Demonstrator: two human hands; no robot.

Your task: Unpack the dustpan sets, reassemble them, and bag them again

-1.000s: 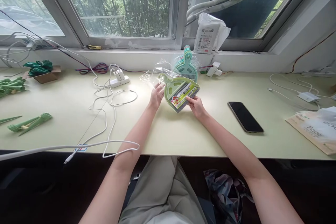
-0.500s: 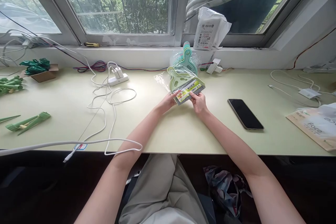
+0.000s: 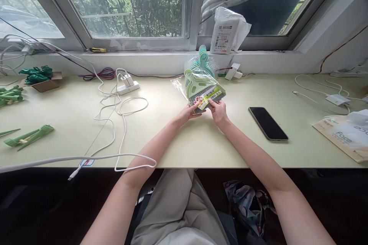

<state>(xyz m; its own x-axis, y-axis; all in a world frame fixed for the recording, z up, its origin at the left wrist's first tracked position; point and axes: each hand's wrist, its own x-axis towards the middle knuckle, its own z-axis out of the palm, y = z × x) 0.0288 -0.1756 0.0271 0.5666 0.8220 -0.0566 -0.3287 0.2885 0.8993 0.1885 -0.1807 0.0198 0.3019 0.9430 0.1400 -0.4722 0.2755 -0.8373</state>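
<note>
Gripped at its bristle edge (image 3: 220,95) by the left hand (image 3: 186,112) and right hand (image 3: 219,112): a green dustpan-and-brush set (image 3: 199,88), held over the table (image 3: 189,145).
Its label (image 3: 209,97) is attached and it is wrapped in clear film (image 3: 179,84), seemingly not yet opened. Turquoise dustpans (image 3: 203,61) are stacked behind.

L fingers (image 3: 193,106), R fingers (image 3: 213,103) hold bagged grn dustpan (image 3: 201,83) w/ brush (image 3: 196,97).

Loose, creased, grey-beige cloth trousers (image 3: 169,203) meet a whitish, soft fabric garment (image 3: 189,237); forearms (image 3: 253,155), left hand (image 3: 185,115) and right hand (image 3: 219,113) are bare.
</note>
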